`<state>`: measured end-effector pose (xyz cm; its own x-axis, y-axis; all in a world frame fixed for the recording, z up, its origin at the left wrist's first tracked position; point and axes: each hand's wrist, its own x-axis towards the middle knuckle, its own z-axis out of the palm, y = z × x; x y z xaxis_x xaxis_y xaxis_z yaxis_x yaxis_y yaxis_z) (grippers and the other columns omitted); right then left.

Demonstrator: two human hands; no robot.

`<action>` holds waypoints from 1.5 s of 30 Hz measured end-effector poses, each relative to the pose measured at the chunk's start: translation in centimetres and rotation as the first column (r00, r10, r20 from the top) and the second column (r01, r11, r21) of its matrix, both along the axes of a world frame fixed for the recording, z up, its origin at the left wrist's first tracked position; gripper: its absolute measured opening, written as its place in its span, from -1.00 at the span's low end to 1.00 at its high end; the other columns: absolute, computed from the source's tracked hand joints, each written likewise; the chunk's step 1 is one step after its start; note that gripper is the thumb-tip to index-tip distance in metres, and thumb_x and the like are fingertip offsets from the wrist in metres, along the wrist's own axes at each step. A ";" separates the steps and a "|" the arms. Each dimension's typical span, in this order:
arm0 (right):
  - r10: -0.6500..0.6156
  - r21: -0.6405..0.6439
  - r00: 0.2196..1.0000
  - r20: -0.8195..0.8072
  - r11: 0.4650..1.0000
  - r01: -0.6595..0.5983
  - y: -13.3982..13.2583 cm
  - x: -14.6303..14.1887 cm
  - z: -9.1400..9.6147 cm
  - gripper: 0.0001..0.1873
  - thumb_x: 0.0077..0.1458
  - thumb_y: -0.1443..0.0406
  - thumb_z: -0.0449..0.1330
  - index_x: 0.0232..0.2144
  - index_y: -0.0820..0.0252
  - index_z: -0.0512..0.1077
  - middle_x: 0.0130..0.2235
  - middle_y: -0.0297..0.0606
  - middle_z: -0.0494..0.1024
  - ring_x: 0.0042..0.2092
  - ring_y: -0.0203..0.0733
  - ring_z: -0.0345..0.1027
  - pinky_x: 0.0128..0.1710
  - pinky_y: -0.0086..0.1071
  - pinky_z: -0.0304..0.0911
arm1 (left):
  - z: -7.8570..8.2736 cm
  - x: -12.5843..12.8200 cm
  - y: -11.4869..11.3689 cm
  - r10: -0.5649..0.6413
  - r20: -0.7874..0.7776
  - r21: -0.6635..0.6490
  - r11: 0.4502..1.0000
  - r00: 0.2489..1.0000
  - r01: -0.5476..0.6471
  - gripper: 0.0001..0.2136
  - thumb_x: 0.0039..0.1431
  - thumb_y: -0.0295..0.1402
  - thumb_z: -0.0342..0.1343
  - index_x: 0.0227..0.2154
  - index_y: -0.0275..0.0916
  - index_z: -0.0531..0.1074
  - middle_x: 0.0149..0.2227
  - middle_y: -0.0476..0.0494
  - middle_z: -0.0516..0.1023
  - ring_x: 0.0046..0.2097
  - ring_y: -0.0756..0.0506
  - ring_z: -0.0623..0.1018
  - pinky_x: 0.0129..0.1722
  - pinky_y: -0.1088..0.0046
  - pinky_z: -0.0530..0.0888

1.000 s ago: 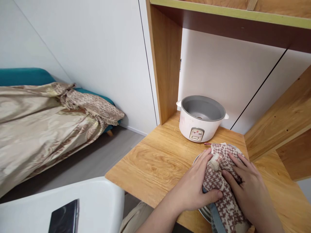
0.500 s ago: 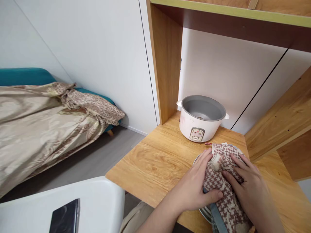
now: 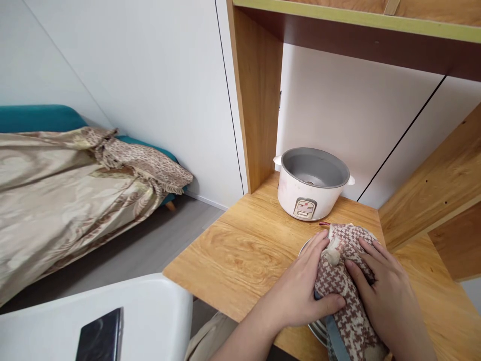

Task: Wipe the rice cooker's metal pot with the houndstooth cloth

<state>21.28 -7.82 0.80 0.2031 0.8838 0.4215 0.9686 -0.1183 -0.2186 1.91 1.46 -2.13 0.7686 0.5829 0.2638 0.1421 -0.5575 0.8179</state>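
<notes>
A brown-and-cream houndstooth cloth (image 3: 338,283) with a blue-grey edge lies bunched over a round metal vessel (image 3: 318,331). Only parts of the vessel's rim and side show beneath the cloth. My left hand (image 3: 306,286) holds the cloth's left side, its fingers pointing up along the edge and its thumb across the fabric. From the right, my right hand (image 3: 387,286) presses and grips the cloth with bent, slightly spread fingers. Just beyond the cloth stands a white rice cooker (image 3: 310,195) with its lid off and a grey inside.
The wooden desk (image 3: 225,250) has a side panel (image 3: 259,100) and a shelf (image 3: 356,37) above. A white table (image 3: 158,306) with a dark phone (image 3: 99,335) is at the lower left. A teal sofa (image 3: 41,118) with a beige cover stands behind it.
My right hand and the cloth under it have shifted slightly to the right. The cloth's top edge has a slightly different fold. My left hand stays in place.
</notes>
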 end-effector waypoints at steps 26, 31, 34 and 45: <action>-0.061 0.037 0.998 0.007 0.997 0.061 -0.1 -0.3 -0.1 -0.41 0.36 -0.06 -0.05 0.14 0.19 0.43 0.11 0.01 0.41 0.11 0.17 0.28 0.10 0.09 0.24 | 0.2 0.0 0.0 -0.005 -0.005 -0.007 1.000 1.000 0.005 0.03 0.10 -0.10 0.34 0.48 -0.20 -0.17 0.53 -0.27 -0.24 0.51 -0.34 -0.08 0.47 -0.04 0.03; -0.102 0.032 0.995 0.003 0.994 0.102 0.0 -0.4 0.3 -0.48 0.34 -0.12 -0.04 -0.09 0.14 0.43 -0.09 -0.07 0.50 -0.08 0.10 0.34 -0.02 0.01 0.26 | 0.1 0.0 0.1 -0.008 0.000 -0.011 1.000 1.000 0.008 0.05 0.10 -0.09 0.34 0.49 -0.17 -0.20 0.53 -0.26 -0.20 0.50 -0.39 -0.07 0.47 -0.07 0.03; -0.057 0.028 0.998 -0.024 0.998 0.057 -0.1 -0.4 0.5 -0.53 0.34 -0.12 -0.03 -0.22 0.10 0.41 -0.21 -0.13 0.49 -0.14 0.07 0.33 -0.07 -0.03 0.24 | 0.1 0.0 0.1 -0.008 -0.005 -0.006 1.000 1.000 0.008 0.05 0.09 -0.08 0.34 0.48 -0.17 -0.19 0.53 -0.27 -0.19 0.50 -0.39 -0.07 0.47 -0.05 0.04; -0.100 0.019 0.995 0.012 0.995 0.100 -0.1 -0.5 0.4 -0.51 0.33 -0.10 -0.02 -0.05 0.11 0.44 -0.06 -0.11 0.51 -0.07 0.10 0.34 -0.04 0.00 0.24 | 0.2 0.1 0.0 -0.001 -0.005 -0.006 1.000 1.000 0.001 0.04 0.10 -0.10 0.34 0.48 -0.17 -0.19 0.53 -0.27 -0.21 0.51 -0.37 -0.08 0.47 -0.04 0.03</action>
